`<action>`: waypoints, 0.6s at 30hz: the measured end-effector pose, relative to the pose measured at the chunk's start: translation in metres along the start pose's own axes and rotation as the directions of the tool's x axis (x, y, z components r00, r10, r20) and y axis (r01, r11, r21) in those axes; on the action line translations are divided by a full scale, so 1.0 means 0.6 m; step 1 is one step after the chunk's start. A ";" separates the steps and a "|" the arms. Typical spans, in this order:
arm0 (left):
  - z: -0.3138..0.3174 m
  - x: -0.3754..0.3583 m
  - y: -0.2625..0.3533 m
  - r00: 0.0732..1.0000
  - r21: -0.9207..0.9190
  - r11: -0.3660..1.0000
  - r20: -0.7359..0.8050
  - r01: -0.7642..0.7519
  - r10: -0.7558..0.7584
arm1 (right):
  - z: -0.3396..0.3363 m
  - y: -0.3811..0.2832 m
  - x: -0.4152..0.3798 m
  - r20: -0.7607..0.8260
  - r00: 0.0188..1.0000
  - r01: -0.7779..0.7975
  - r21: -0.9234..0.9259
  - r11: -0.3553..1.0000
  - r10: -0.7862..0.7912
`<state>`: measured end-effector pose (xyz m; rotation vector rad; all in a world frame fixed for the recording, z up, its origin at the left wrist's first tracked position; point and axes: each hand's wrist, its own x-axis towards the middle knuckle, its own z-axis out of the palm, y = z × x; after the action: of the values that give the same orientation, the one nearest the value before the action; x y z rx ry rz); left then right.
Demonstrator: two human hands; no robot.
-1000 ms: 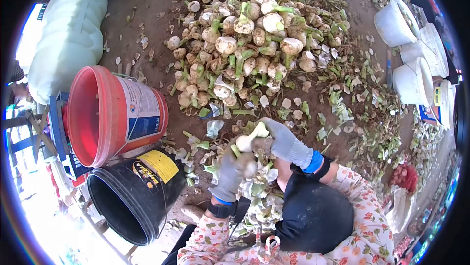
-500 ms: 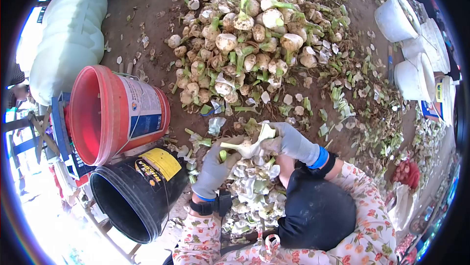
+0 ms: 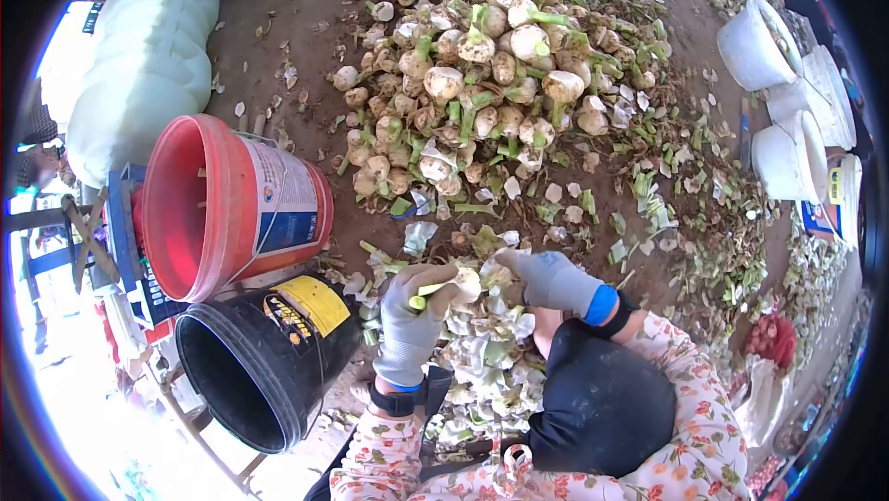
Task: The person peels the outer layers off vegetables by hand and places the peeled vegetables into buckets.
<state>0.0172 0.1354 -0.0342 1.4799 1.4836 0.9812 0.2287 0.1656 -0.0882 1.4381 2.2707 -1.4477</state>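
My left hand (image 3: 410, 320), in a grey glove, is closed around a garlic bulb (image 3: 469, 284). The bulb's pale round end shows past the fingertips, and a cut green stalk sticks out at the other side. My right hand (image 3: 558, 283), gloved too, is a little to the right, apart from the bulb. Its fingers are pressed together, and what they hold, if anything, cannot be made out. Below both hands lies a heap of garlic peel (image 3: 491, 367). Beyond them rises a large pile of garlic bulbs (image 3: 463, 84) with short green stalks.
On the left, a red bucket (image 3: 218, 195) and a black bucket (image 3: 278, 362) lie tipped, mouths facing left. A pale, bulging sack-like object (image 3: 139, 70) is behind them. White buckets (image 3: 761, 47) stand at the right. A red mesh bag (image 3: 770, 339) lies nearer. Leaf scraps cover the ground.
My right hand has come away from the bulb and moved slightly right. The leafy outer skin between my hands is gone from the bulb, which stays in my left hand. The view has shifted slightly.
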 end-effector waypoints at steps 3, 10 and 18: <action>0.006 -0.003 0.002 0.989 0.226 0.963 0.028 -0.145 0.142 | -0.030 -0.035 -0.012 -0.249 0.963 0.204 0.435 0.877 -0.100; 0.013 -0.001 0.005 0.943 0.398 0.856 0.183 -0.331 0.280 | -0.011 -0.044 0.003 -0.250 0.947 0.264 0.253 0.931 -0.201; -0.003 -0.042 -0.027 0.891 -0.497 0.746 0.149 0.443 -0.430 | -0.006 -0.040 -0.012 -0.206 0.948 0.289 0.242 0.926 -0.242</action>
<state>0.0092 0.1099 -0.0482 0.7023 1.3181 0.9602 0.2159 0.1610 -0.0667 1.4133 2.5401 -1.8427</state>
